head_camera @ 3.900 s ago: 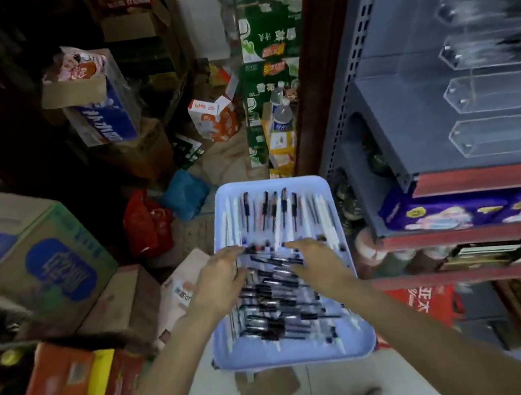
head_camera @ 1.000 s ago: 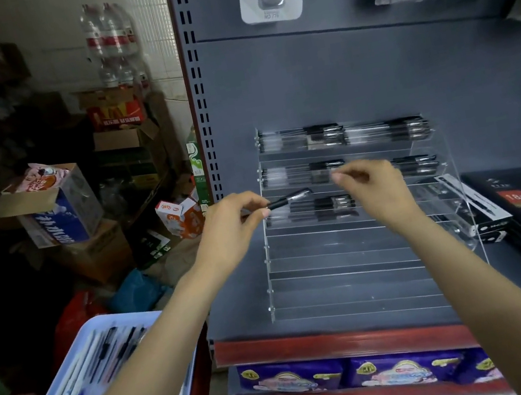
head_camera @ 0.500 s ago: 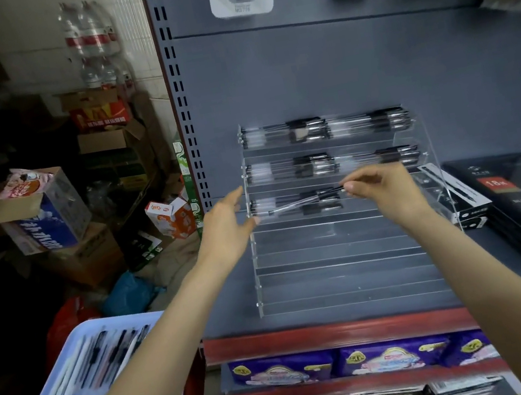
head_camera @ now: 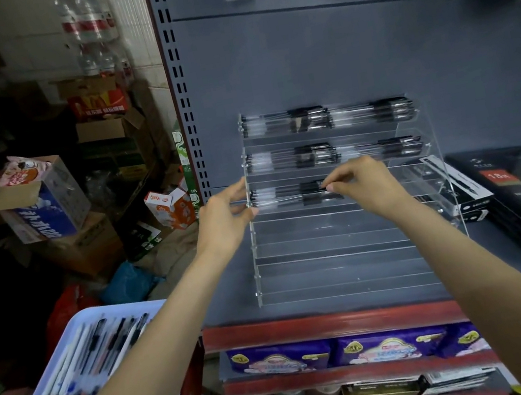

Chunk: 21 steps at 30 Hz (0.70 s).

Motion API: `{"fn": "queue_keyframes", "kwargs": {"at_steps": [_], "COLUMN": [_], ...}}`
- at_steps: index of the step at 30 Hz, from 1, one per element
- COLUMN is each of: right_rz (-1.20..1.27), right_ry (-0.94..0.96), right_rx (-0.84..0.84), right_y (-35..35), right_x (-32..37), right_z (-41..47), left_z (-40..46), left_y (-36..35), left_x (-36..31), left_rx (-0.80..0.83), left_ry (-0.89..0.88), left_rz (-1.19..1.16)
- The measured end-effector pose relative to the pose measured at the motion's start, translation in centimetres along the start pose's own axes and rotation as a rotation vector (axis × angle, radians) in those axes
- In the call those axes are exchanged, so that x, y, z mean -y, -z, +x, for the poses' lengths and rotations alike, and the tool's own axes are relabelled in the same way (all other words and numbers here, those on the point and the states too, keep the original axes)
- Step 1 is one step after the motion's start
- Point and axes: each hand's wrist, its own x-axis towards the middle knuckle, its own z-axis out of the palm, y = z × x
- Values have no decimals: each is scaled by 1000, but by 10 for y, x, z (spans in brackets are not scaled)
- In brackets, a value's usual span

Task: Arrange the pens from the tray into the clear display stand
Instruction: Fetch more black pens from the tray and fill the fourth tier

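Observation:
A clear tiered display stand [head_camera: 344, 266] sits on the grey shelf. Its top two tiers hold rows of black-capped pens [head_camera: 325, 116], and a few pens lie on the left of the third tier. My right hand [head_camera: 365, 186] pinches the capped end of one pen [head_camera: 287, 199], which lies level at the third tier. My left hand [head_camera: 224, 217] is at the stand's left edge, its fingers loosely spread and its thumb touching the side wall by the pen's tip. The pale blue tray [head_camera: 67, 332] at lower left holds several more pens [head_camera: 104, 343].
Flat black boxes [head_camera: 508, 188] lie right of the stand on the same shelf. The shelf's red front edge [head_camera: 309, 324] runs below, with purple packs [head_camera: 281, 361] underneath. Cardboard boxes [head_camera: 40, 201] and bags crowd the floor to the left.
My hands left the tray and rose to the stand. My left hand passed the pen to my right, which has lowered it onto the third tier. My left hand moved to the stand's edge.

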Motion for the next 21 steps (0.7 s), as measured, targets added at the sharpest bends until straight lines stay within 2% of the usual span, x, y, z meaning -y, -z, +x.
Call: {"fn": "queue_keyframes", "kwargs": {"at_steps": [7, 18, 21], "right_rz": [-131, -179, -149], "right_ry": [138, 142, 134], "right_rx": [-61, 86, -5], "right_y": [-7, 1, -2], "right_x": [-8, -5, 1], "right_z": [-8, -7, -7], "left_z": [-1, -1, -3], "left_y": [1, 1, 4], "left_x": [-1, -2, -3], "left_rx": [-4, 5, 2], "left_ry": [-5, -1, -9], "left_rz": [5, 9, 32]}}
